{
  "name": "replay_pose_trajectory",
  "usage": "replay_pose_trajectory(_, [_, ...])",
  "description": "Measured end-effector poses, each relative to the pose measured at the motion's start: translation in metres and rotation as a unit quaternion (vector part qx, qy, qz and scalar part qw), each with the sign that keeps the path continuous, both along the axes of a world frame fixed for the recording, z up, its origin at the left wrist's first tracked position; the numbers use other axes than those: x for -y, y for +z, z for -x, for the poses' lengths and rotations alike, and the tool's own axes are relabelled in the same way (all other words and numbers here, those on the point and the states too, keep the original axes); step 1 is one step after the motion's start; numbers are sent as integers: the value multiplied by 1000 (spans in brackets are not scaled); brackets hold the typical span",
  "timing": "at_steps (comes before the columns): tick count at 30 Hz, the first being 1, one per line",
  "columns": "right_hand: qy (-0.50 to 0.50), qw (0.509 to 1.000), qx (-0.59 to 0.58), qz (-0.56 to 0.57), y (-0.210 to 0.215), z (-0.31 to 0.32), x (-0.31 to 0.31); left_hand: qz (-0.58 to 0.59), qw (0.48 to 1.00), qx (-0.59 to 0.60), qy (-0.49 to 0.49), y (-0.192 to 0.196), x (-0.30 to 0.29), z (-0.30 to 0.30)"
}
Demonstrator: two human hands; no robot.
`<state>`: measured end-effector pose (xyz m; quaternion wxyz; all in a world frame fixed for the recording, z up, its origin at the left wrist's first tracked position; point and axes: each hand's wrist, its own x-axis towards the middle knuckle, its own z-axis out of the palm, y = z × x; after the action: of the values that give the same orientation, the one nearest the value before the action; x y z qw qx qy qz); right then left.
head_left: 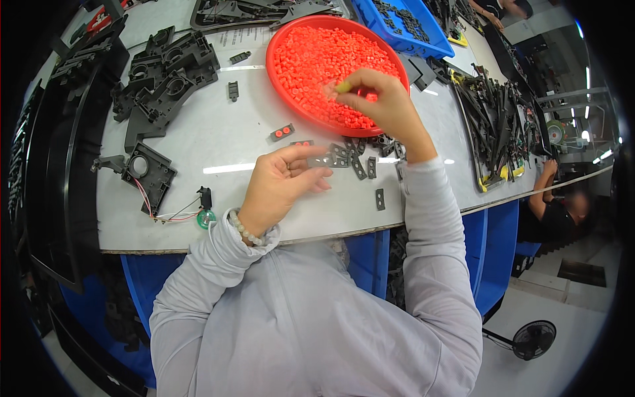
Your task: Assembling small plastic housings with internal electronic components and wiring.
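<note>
- Left hand [274,182]: grip pinched, thumb and forefinger, on a small grey piece [319,161], blurred; held just above the surface [228,142].
- Right hand [380,99]: over the basin [331,128], thumb and forefinger near each other; whether the grip has taken anything, cannot tell.
- Red bits [321,56]: a broad heap inside the basin, within reach of the right fingertips.
- Marked block [283,132]: dark, bearing two round red spots; left of the basin's near edge. Seemingly a fair pattern to check against.
- Loose blocks [372,167]: dark, with holes; strewn between the basin and the person.
- Handling, left: best kept steady, the piece's face clear of the fingertips.
- Handling, right: one bit at a time, lifted from the top of the heap, not dug for.
- Caution: bits look small and likely to scatter; a light pinch seems best.
</note>
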<state>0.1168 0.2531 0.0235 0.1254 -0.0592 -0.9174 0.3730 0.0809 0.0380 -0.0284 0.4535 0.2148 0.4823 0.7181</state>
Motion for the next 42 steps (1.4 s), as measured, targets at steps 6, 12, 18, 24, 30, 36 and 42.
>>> replay_pose_trajectory(6, [132,988,-62,48,-1,-43,40,-34,999,23,9,-2,0,-2])
replay_pose_trajectory(12, [136,980,-132,-68,-16,-52,47,-33,999,8,9,-3,-1,-3])
replay_pose_trajectory(18, [135,968,-163,-138,-17,-55,53,-23,1000,-14,13,-2,0,-1])
replay_pose_trajectory(24, [40,995,-93,0,-17,-36,24,18,1000,-2,7,2,-1,-2])
replay_pose_trajectory(30, [-39,995,-47,-83,-31,27,-16,22,999,-48,8,-7,0,-1])
replay_pose_trajectory(36, [-14,975,-15,-220,-42,44,-17,14,999,-42,5,-9,-1,-2])
replay_pose_trajectory(42, [19,988,-127,-90,-22,8,16,27,999,-18,9,-4,1,-1])
